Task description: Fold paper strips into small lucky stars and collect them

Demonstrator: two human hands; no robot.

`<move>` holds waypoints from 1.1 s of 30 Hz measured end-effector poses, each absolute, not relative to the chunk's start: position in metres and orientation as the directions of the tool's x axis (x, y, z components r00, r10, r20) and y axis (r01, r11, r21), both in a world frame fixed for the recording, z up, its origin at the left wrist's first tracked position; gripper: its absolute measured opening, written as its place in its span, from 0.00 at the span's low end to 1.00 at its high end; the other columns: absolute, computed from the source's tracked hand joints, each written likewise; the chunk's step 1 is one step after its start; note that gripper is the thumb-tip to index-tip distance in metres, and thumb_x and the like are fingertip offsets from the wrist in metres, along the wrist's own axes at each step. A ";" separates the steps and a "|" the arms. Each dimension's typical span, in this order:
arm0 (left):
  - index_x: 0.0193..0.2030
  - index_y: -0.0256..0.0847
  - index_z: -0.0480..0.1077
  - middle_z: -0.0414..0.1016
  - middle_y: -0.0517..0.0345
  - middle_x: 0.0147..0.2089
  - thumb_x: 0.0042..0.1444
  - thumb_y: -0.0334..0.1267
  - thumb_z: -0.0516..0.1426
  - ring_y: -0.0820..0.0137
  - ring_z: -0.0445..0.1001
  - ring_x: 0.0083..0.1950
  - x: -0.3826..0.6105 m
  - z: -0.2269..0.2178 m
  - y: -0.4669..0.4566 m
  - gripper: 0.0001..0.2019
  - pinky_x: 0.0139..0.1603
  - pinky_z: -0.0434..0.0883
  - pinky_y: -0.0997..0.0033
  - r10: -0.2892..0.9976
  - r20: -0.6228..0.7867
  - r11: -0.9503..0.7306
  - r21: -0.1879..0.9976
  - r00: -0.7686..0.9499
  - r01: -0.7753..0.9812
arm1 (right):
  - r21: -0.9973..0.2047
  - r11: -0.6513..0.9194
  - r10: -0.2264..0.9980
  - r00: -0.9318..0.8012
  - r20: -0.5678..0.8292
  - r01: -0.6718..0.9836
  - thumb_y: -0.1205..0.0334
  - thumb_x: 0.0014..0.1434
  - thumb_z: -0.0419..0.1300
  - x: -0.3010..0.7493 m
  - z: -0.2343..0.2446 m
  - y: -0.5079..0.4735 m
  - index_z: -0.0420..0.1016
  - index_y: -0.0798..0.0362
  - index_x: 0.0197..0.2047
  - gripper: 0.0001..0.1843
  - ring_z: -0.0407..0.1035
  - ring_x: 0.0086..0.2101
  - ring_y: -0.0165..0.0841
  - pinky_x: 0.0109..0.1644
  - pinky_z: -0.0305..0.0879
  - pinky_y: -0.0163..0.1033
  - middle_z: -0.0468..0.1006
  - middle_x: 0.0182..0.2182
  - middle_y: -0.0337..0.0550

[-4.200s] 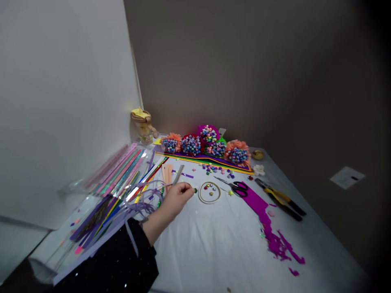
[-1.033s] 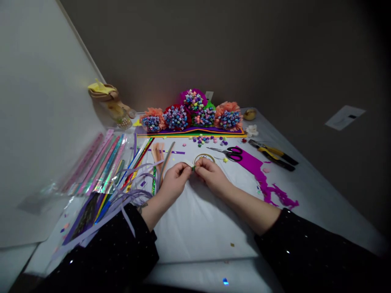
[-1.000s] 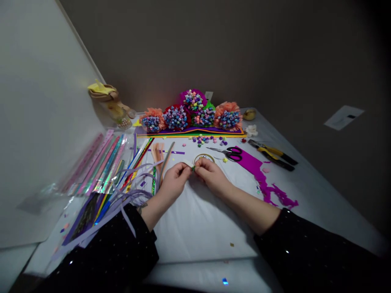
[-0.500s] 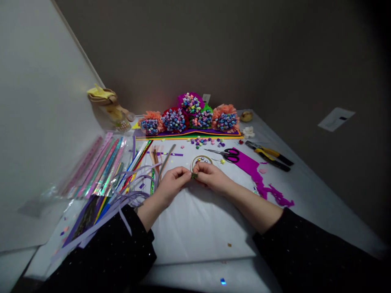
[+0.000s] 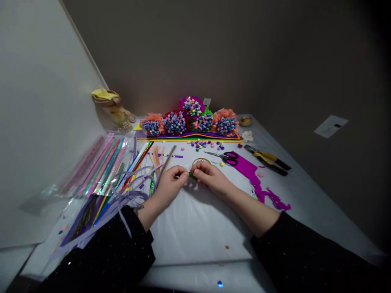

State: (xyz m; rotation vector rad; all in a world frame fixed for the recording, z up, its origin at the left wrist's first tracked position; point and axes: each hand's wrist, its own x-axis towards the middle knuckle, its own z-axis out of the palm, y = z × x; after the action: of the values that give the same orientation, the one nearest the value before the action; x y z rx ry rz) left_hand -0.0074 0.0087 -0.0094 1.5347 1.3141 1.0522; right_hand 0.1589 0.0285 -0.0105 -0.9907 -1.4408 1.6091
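My left hand and my right hand meet above the white table cover, fingers pinched together on a small green glittery paper piece. Just behind the fingertips lies a thin ring-shaped hoop, partly hidden by my right hand. Loose lavender paper strips curl beside my left wrist. Both sleeves are dark with small sparkles.
Packets of coloured paper strips lie at the left. Bouquets of paper stars stand at the back on coloured sheets. Pink-handled scissors, magenta paper scraps and yellow-handled pliers lie to the right. A jar stands back left.
My right hand came in and joined the left on the green piece. Over the last second both hands drew slightly nearer to me, still pinching it.
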 end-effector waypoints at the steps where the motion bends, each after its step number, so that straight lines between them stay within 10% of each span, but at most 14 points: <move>1: 0.28 0.37 0.69 0.68 0.61 0.26 0.52 0.39 0.54 0.72 0.66 0.30 -0.007 -0.009 0.008 0.07 0.32 0.63 0.74 0.992 0.084 -0.108 0.948 0.092 0.300 | -0.998 -0.069 0.902 -0.428 -0.060 -0.004 0.49 0.50 0.62 0.158 -0.011 0.028 0.66 0.54 0.32 0.17 0.56 0.19 0.25 0.21 0.50 0.30 0.65 0.21 0.34; 14: 0.46 0.41 0.73 0.73 0.54 0.42 0.55 0.33 0.55 0.70 0.70 0.40 -0.003 -0.013 0.004 0.12 0.43 0.67 0.71 0.968 0.187 -0.232 0.922 0.169 0.310 | -0.979 0.068 0.928 -0.374 -0.009 0.192 0.58 0.55 0.52 0.153 -0.018 0.025 0.59 0.52 0.27 0.08 0.53 0.22 0.28 0.25 0.50 0.32 0.60 0.19 0.33; 28: 0.39 0.41 0.74 0.74 0.55 0.38 0.55 0.31 0.54 0.67 0.72 0.42 -0.005 -0.008 0.002 0.08 0.45 0.67 0.68 0.937 0.314 -0.347 0.812 0.151 0.469 | -0.987 -0.091 0.889 -0.436 -0.139 0.130 0.57 0.57 0.51 0.151 -0.009 0.022 0.59 0.52 0.28 0.10 0.52 0.17 0.26 0.22 0.48 0.31 0.60 0.15 0.30; 33: 0.43 0.42 0.74 0.75 0.54 0.40 0.54 0.33 0.56 0.68 0.73 0.42 -0.005 -0.010 0.003 0.10 0.42 0.68 0.71 0.964 0.240 -0.267 0.870 0.116 0.414 | -0.974 0.084 0.928 -0.373 -0.001 0.211 0.59 0.56 0.50 0.153 -0.016 0.024 0.59 0.52 0.27 0.08 0.54 0.22 0.28 0.26 0.50 0.33 0.60 0.20 0.33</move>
State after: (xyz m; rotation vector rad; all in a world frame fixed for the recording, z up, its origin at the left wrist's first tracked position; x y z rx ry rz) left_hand -0.0054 0.0033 -0.0101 1.7662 1.3421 1.1137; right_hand 0.1526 0.0239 -0.0161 -1.1380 -1.6831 1.3356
